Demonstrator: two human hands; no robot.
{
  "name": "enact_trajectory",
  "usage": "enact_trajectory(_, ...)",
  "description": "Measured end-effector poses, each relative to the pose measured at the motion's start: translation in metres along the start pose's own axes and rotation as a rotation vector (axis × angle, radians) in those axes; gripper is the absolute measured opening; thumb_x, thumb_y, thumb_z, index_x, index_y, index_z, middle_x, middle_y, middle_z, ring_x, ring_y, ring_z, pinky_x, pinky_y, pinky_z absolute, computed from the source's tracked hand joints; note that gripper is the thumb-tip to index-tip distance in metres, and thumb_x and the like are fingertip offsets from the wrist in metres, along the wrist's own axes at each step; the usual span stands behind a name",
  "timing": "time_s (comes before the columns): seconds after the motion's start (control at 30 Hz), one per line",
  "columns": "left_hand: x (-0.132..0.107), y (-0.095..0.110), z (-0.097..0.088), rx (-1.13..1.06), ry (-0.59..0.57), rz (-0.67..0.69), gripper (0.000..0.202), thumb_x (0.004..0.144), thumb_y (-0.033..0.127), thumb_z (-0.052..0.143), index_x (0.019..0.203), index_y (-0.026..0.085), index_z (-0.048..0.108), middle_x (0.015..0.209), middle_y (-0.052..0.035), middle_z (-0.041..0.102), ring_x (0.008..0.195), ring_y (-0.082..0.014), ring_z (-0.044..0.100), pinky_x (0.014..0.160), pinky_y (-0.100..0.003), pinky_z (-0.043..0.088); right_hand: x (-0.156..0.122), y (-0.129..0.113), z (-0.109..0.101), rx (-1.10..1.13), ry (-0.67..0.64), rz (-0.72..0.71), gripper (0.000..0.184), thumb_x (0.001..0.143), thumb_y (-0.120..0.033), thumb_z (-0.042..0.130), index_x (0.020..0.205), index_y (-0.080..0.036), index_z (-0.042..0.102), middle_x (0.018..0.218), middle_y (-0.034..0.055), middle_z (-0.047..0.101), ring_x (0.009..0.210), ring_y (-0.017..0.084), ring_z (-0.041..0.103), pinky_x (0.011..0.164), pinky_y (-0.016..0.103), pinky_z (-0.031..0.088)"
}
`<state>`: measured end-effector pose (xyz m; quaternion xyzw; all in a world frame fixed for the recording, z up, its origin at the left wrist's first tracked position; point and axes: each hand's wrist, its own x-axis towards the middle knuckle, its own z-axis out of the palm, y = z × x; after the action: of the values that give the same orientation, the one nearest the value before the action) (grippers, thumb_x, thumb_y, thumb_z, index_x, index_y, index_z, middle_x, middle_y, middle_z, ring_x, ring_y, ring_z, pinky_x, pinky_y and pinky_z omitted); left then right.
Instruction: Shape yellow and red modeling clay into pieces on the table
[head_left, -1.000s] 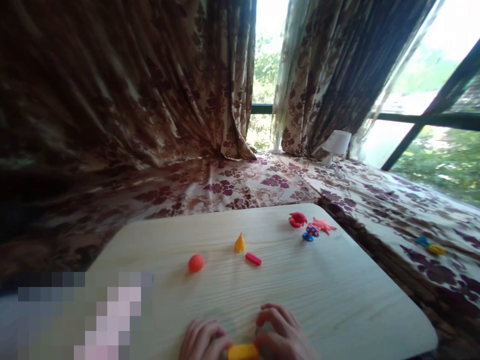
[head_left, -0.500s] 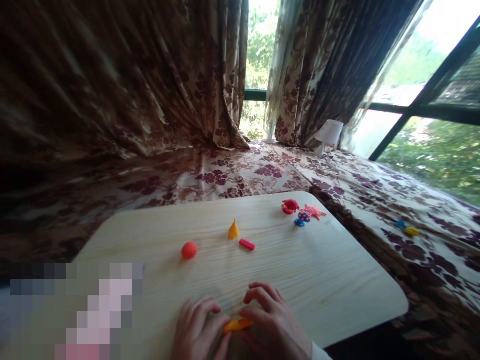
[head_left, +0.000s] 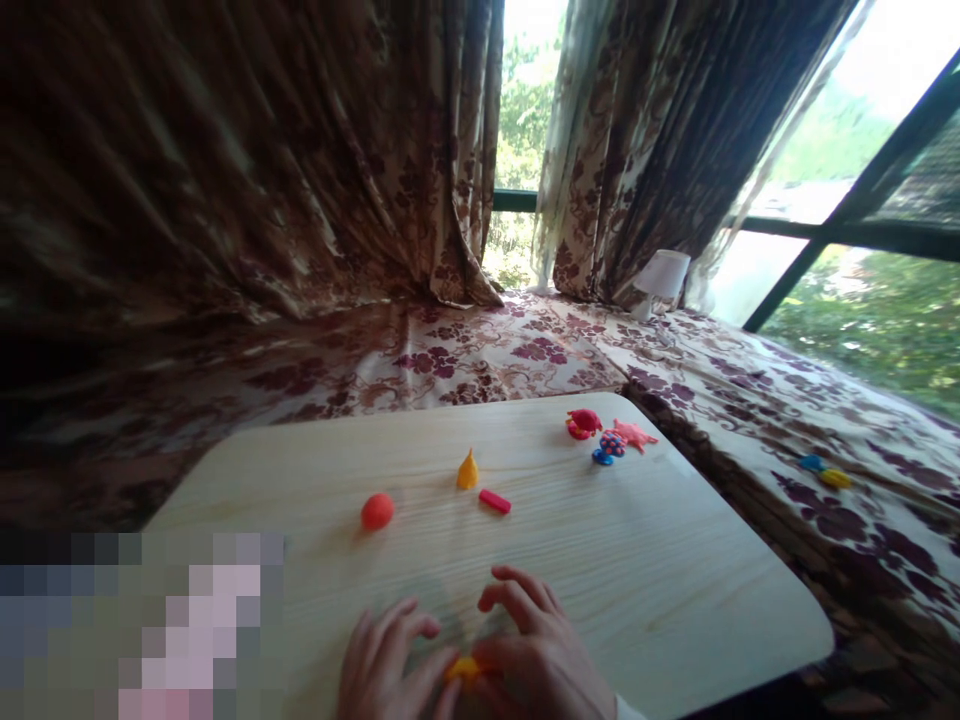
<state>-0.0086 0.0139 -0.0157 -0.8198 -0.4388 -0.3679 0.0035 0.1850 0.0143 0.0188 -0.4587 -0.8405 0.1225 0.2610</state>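
Near the front edge of the wooden table (head_left: 637, 560), my left hand (head_left: 390, 665) and my right hand (head_left: 536, 655) grip a yellow-orange piece of modelling clay (head_left: 465, 668) between them. Thumbs and fingertips cover much of it. Beyond my hands lie a red-orange clay ball (head_left: 377, 512), a yellow clay drop with a pointed top (head_left: 468, 470) and a short pink-red clay roll (head_left: 495, 501). My hands touch none of these three.
Small clay figures stand at the far right: a red one (head_left: 583, 424), a blue one with dots (head_left: 608, 448) and a pink star shape (head_left: 634, 434). Blue and yellow pieces (head_left: 825, 472) lie on the floral cloth. A white lamp (head_left: 663, 274) stands by the window.
Less of the yellow-orange clay shows between my fingers, and my right hand has come slightly closer to my left. The view has tilted a little; the table things stay put.
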Motion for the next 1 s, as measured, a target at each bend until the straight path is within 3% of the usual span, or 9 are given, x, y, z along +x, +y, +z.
enact_trajectory(0.17, 0.006, -0.005, -0.005, 0.059, -0.028, 0.044, 0.024, 0.079, 0.024, 0.06, 0.103, 0.026, 0.063, 0.099, -0.0052, 0.058, 0.1, -0.0209, 0.054, 0.089, -0.036, 0.042, -0.002, -0.003, -0.007, 0.021, 0.123, 0.081, 0.022, 0.073, -0.012, 0.067, 0.09, -0.025, 0.068, 0.109, 0.0064, 0.06, 0.115, 0.026, 0.05, 0.092, 0.04, 0.045)
enact_trajectory(0.23, 0.004, -0.005, -0.007, 0.077, -0.049, 0.074, 0.025, 0.079, 0.028, 0.06, 0.104, 0.027, 0.063, 0.099, -0.0047, 0.059, 0.1, -0.0211, 0.055, 0.091, -0.037, 0.041, -0.007, -0.002, -0.01, 0.037, 0.141, 0.086, 0.022, 0.073, -0.012, 0.067, 0.09, -0.024, 0.067, 0.108, 0.0067, 0.06, 0.115, 0.026, 0.049, 0.093, 0.04, 0.045)
enact_trajectory(0.47, -0.001, 0.01, 0.003, -0.009, -0.028, -0.062, 0.025, 0.079, 0.027, 0.054, 0.103, 0.027, 0.063, 0.102, -0.0058, 0.059, 0.104, -0.0256, 0.052, 0.096, -0.047, 0.034, -0.011, -0.002, -0.008, 0.036, 0.065, 0.132, 0.025, 0.07, -0.017, 0.071, 0.093, -0.025, 0.067, 0.109, 0.0068, 0.059, 0.115, 0.027, 0.049, 0.093, 0.041, 0.044)
enact_trajectory(0.73, 0.012, 0.014, -0.002, -0.042, -0.098, -0.059, 0.017, 0.081, 0.023, 0.056, 0.095, 0.024, 0.065, 0.096, -0.0051, 0.06, 0.101, -0.0241, 0.053, 0.09, -0.043, 0.038, -0.01, 0.001, -0.005, 0.055, 0.053, 0.102, 0.016, 0.074, -0.017, 0.07, 0.089, -0.023, 0.068, 0.105, 0.0058, 0.061, 0.116, 0.025, 0.048, 0.095, 0.041, 0.043)
enact_trajectory(0.87, 0.012, 0.015, -0.001, -0.028, -0.102, -0.059, 0.015, 0.082, 0.02, 0.055, 0.091, 0.026, 0.065, 0.094, -0.0039, 0.06, 0.103, -0.0246, 0.052, 0.092, -0.046, 0.035, -0.011, 0.001, -0.006, 0.051, 0.053, 0.109, 0.016, 0.075, -0.016, 0.069, 0.089, -0.023, 0.068, 0.104, 0.0059, 0.061, 0.115, 0.025, 0.048, 0.095, 0.041, 0.043)
enact_trajectory(1.0, 0.007, 0.008, -0.001, -0.027, -0.097, -0.055, 0.019, 0.08, 0.025, 0.057, 0.097, 0.026, 0.065, 0.096, -0.0044, 0.06, 0.102, -0.0246, 0.053, 0.092, -0.045, 0.038, -0.011, 0.001, -0.006, 0.048, 0.054, 0.106, 0.016, 0.076, -0.016, 0.067, 0.09, -0.024, 0.068, 0.103, 0.0057, 0.061, 0.115, 0.025, 0.048, 0.094, 0.041, 0.044)
